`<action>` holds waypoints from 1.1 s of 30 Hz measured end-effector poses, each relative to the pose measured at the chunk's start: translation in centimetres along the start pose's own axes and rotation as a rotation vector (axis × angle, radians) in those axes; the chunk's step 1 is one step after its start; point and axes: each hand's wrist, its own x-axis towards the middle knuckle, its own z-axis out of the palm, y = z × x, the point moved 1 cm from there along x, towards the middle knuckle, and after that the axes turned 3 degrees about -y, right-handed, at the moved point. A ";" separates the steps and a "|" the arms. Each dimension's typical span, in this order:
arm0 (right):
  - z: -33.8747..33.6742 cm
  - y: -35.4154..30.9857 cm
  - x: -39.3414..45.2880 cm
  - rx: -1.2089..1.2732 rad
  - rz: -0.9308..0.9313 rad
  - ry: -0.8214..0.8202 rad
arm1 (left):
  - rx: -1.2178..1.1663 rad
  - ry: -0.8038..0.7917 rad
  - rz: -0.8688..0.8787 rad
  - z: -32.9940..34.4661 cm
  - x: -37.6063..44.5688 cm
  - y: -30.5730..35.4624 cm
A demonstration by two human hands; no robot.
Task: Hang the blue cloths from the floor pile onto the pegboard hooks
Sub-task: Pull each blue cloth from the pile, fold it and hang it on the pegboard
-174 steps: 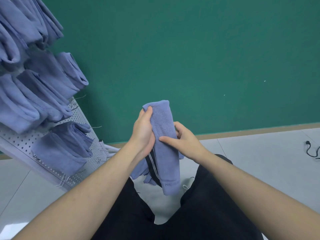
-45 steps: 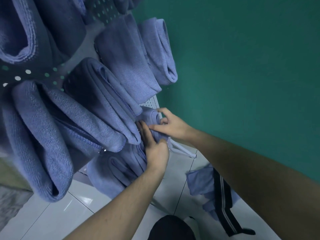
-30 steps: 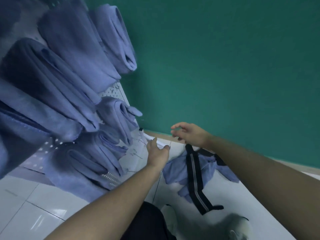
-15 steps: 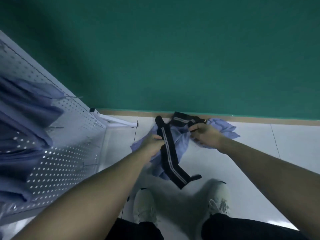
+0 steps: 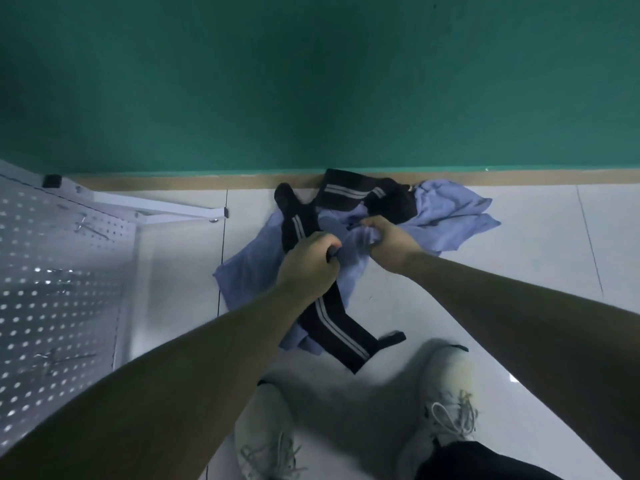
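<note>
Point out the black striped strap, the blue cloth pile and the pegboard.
black striped strap [image 5: 341, 332], head view, on its lower stretch beside the white stripes.
blue cloth pile [image 5: 450, 216], head view, on the spread cloth at the right.
pegboard [image 5: 52, 271], head view, on its bare perforated panel.

There is a single view, from a wide-angle camera worn on the person's head. It looks steeply down and forward over both forearms at the floor [image 5: 519, 306]. The left hand [image 5: 308, 265] and right hand [image 5: 391, 242] sit near the frame's middle, fairly close to the lens. Beyond the hands the green wall [image 5: 311, 81] fills the upper half. Left of the left hand stands the pegboard [image 5: 52, 271]; below both hands, nearest the camera, are the person's shoes [image 5: 446, 403].
</note>
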 end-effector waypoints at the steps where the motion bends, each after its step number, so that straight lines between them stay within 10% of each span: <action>1: 0.2 0.0 0.8 -0.014 0.001 0.026 | -0.004 0.015 0.000 0.5 0.1 0.1; 8: 1.6 1.5 2.4 -0.241 0.120 0.022 | 0.187 0.075 0.083 3.3 1.1 -0.9; 17: -4.7 -0.8 -5.8 -0.075 -0.607 0.365 | -0.056 0.020 0.254 -1.4 -0.7 4.1; 33: -18.7 -11.7 -27.2 -0.270 -0.821 0.708 | -0.457 0.197 0.218 -19.8 -15.3 14.0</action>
